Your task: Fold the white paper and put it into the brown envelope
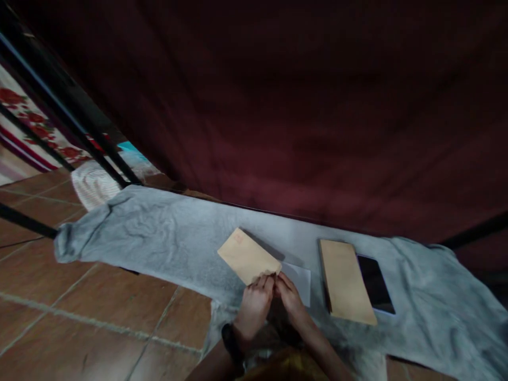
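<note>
A tan paper envelope [246, 255] is held at its near right end, tilted over the grey cloth. My left hand [259, 297], with a dark band at the wrist, is closed on the envelope's near edge. Right beside it, my right hand [289, 295] pinches the same end, its fingers meeting those of the left. A white sheet of paper [300, 279] lies partly under the right hand. To the right rests a stack of tan envelopes [347, 280]. Against that stack lies a dark-screened phone [376, 283].
The grey cloth [186, 233] covers a long low surface. Behind it hangs a dark red curtain [278, 132]. Black metal bars [67, 106] stand at the left, near a striped white cloth [95, 185] on the brown tile floor [99, 307].
</note>
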The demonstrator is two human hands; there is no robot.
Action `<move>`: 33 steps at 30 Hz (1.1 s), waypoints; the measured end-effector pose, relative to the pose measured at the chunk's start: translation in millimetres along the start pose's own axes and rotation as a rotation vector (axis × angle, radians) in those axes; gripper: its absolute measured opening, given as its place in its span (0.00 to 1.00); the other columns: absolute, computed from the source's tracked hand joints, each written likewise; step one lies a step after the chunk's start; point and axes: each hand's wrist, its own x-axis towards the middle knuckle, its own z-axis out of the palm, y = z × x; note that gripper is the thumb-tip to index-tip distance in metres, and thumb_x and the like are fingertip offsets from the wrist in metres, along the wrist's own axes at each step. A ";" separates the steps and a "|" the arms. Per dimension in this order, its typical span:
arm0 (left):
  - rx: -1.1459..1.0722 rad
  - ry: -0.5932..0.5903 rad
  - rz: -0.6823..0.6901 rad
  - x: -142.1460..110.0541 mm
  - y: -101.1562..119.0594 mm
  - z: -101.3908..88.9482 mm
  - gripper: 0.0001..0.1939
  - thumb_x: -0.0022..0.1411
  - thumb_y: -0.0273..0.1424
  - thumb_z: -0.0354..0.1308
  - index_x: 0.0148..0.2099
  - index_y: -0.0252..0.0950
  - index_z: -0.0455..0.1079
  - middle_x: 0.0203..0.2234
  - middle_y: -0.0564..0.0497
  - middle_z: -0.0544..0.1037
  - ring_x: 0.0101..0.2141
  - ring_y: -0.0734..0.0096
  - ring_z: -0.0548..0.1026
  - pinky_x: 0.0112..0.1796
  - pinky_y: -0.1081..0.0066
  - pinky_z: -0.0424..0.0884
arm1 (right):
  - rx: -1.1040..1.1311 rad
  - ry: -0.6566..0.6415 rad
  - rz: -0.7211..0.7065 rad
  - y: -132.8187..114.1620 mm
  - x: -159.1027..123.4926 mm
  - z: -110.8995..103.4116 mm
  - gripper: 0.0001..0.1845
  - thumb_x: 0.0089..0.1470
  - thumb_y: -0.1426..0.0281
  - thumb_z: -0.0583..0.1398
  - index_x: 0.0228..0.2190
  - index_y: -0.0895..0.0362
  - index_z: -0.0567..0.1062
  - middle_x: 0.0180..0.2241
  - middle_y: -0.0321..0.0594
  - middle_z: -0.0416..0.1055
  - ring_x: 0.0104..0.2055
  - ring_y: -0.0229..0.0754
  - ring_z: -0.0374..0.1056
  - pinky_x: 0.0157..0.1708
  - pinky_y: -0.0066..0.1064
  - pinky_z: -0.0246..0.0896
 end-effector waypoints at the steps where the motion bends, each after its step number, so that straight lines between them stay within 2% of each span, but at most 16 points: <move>1: -0.045 0.011 0.004 -0.4 0.6 2.7 0.13 0.70 0.22 0.48 0.49 0.38 0.71 0.41 0.47 0.81 0.42 0.63 0.80 0.42 0.65 0.78 | 0.013 -0.003 0.018 -1.4 -1.9 -2.4 0.23 0.54 0.48 0.61 0.39 0.54 0.81 0.41 0.43 0.81 0.45 0.50 0.75 0.52 0.42 0.69; 3: -0.149 0.017 0.050 -1.2 -0.8 6.2 0.13 0.71 0.24 0.47 0.47 0.40 0.72 0.40 0.48 0.81 0.42 0.64 0.80 0.44 0.65 0.78 | -0.017 0.006 0.045 -2.3 -5.4 -8.5 0.18 0.53 0.54 0.60 0.37 0.54 0.80 0.38 0.42 0.81 0.42 0.49 0.75 0.50 0.41 0.69; 5: -0.244 0.001 0.135 -1.8 -3.7 7.3 0.14 0.72 0.25 0.46 0.48 0.40 0.72 0.43 0.49 0.81 0.45 0.65 0.80 0.49 0.64 0.77 | -0.103 0.047 0.020 -1.3 -7.0 -13.4 0.15 0.52 0.59 0.57 0.36 0.54 0.79 0.37 0.41 0.80 0.42 0.49 0.75 0.51 0.41 0.69; 8: -0.287 -0.008 0.220 -0.1 -11.7 3.9 0.16 0.71 0.28 0.50 0.59 0.41 0.68 0.56 0.46 0.76 0.58 0.63 0.73 0.59 0.59 0.70 | -0.265 0.162 -0.026 -0.2 -6.2 -18.0 0.15 0.52 0.64 0.53 0.37 0.53 0.77 0.38 0.40 0.80 0.44 0.48 0.74 0.51 0.39 0.68; 9: -0.264 -0.011 0.234 1.9 -16.3 1.5 0.21 0.69 0.30 0.54 0.64 0.42 0.65 0.61 0.44 0.71 0.63 0.59 0.68 0.62 0.55 0.66 | -0.305 0.195 -0.034 -0.9 -5.7 -19.6 0.15 0.53 0.65 0.53 0.38 0.53 0.76 0.38 0.40 0.79 0.44 0.48 0.74 0.50 0.39 0.68; 11: -0.177 -0.039 0.264 8.6 -28.6 -4.3 0.41 0.62 0.38 0.65 0.72 0.42 0.53 0.71 0.41 0.56 0.70 0.49 0.54 0.66 0.45 0.56 | -0.357 0.217 -0.048 -4.1 -4.9 -23.9 0.15 0.55 0.65 0.52 0.40 0.53 0.75 0.39 0.40 0.79 0.43 0.47 0.74 0.48 0.38 0.69; 13: -0.078 -0.094 0.297 18.6 -42.6 -9.7 0.58 0.52 0.45 0.72 0.75 0.43 0.44 0.74 0.38 0.43 0.72 0.41 0.43 0.66 0.38 0.48 | -0.388 0.202 -0.075 -8.9 -4.8 -29.5 0.16 0.57 0.66 0.52 0.43 0.53 0.75 0.41 0.41 0.79 0.43 0.47 0.74 0.48 0.37 0.68; 16: 0.019 -0.168 0.360 37.5 -57.2 -14.1 0.67 0.45 0.50 0.74 0.76 0.42 0.38 0.74 0.35 0.36 0.72 0.38 0.39 0.66 0.35 0.42 | -0.438 0.177 -0.118 -15.8 -5.6 -38.1 0.17 0.58 0.67 0.51 0.46 0.53 0.74 0.45 0.43 0.79 0.48 0.47 0.73 0.50 0.37 0.67; 19: 0.054 -0.229 0.461 55.3 -56.8 -14.7 0.67 0.44 0.53 0.73 0.76 0.42 0.40 0.74 0.35 0.37 0.72 0.38 0.39 0.66 0.35 0.38 | -0.474 0.150 -0.128 -19.5 -6.4 -45.6 0.18 0.59 0.68 0.51 0.48 0.52 0.74 0.46 0.43 0.78 0.50 0.46 0.73 0.50 0.35 0.67; 23: 0.051 -0.243 0.552 67.9 -45.4 -14.8 0.61 0.48 0.50 0.72 0.75 0.42 0.44 0.73 0.35 0.47 0.72 0.41 0.44 0.67 0.37 0.36 | -0.485 0.150 -0.117 -18.5 -5.8 -56.6 0.16 0.58 0.69 0.52 0.44 0.54 0.75 0.40 0.41 0.79 0.42 0.44 0.74 0.43 0.32 0.68; 26: 0.039 -0.202 0.555 67.0 -41.3 -14.9 0.56 0.53 0.47 0.69 0.75 0.41 0.44 0.71 0.36 0.55 0.71 0.43 0.49 0.67 0.38 0.35 | -0.469 0.198 -0.099 -14.3 -3.8 -65.6 0.12 0.58 0.68 0.53 0.39 0.54 0.75 0.34 0.38 0.78 0.36 0.42 0.72 0.37 0.29 0.66; 29: 0.028 -0.183 0.527 62.2 -42.3 -11.8 0.55 0.55 0.46 0.67 0.76 0.40 0.42 0.71 0.36 0.55 0.70 0.43 0.52 0.67 0.38 0.35 | -0.459 0.252 -0.107 -10.1 -2.0 -71.2 0.10 0.57 0.67 0.54 0.36 0.55 0.74 0.32 0.36 0.76 0.33 0.41 0.71 0.34 0.28 0.65; 33: -0.006 -0.220 0.487 58.9 -43.9 -2.3 0.58 0.53 0.49 0.67 0.76 0.38 0.40 0.71 0.35 0.53 0.70 0.43 0.51 0.67 0.38 0.36 | -0.573 0.334 -0.107 -9.3 -5.0 -70.6 0.12 0.60 0.67 0.54 0.44 0.54 0.71 0.36 0.39 0.77 0.36 0.43 0.73 0.37 0.31 0.66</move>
